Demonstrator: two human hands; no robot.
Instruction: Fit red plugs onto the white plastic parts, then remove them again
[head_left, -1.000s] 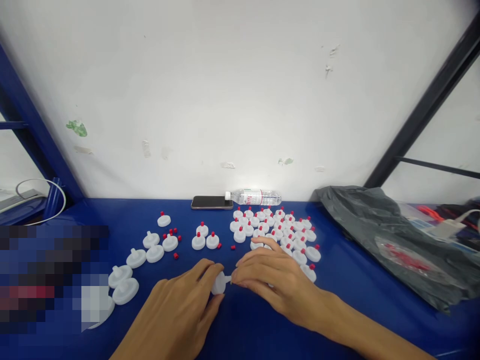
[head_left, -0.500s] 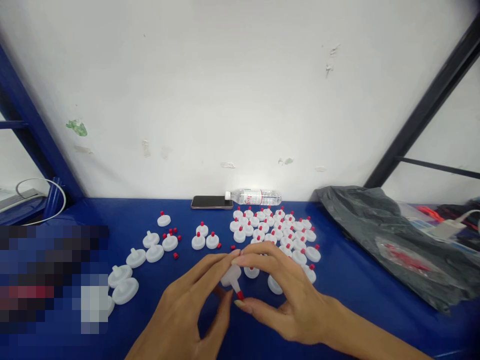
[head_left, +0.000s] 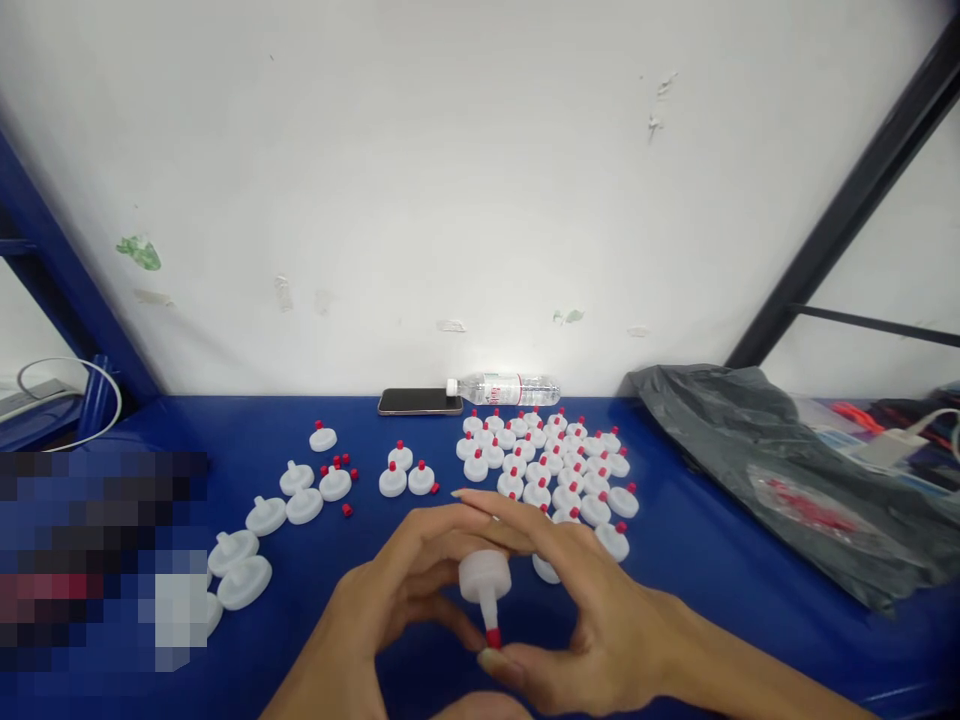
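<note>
While both hands are joined at the fingertips above the counter (head_left: pixel 720 570), a white lid (head_left: pixel 485 572) is found between them, base up and spout angled downward, with a red cap (head_left: pixel 493 638) on the spout's end. The right hand (head_left: pixel 604 610) grasps the piece, its thumb against the red cap and its fingers arched over the base. The left hand (head_left: pixel 356 620) is curled around the near side, fingers bent behind the lid; whether it grips cannot be told.

Beyond the right hand stands a dense group of capped lids (head_left: pixel 568 496), red ends up. Ahead of the left hand are three more capped lids (head_left: pixel 392 483), set close together. To the left of the left hand runs a line of uncapped lids (head_left: pixel 245 584), with loose red caps (head_left: pixel 347 510) near its far end.

Farther out, past both hands, a phone (head_left: pixel 420 402) and a clear bottle (head_left: pixel 504 388) lie by the wall (head_left: pixel 480 180). Well right of the right hand rests a dark grey bag (head_left: pixel 720 440), bearing a clear packet (head_left: pixel 806 502) of red pieces.
</note>
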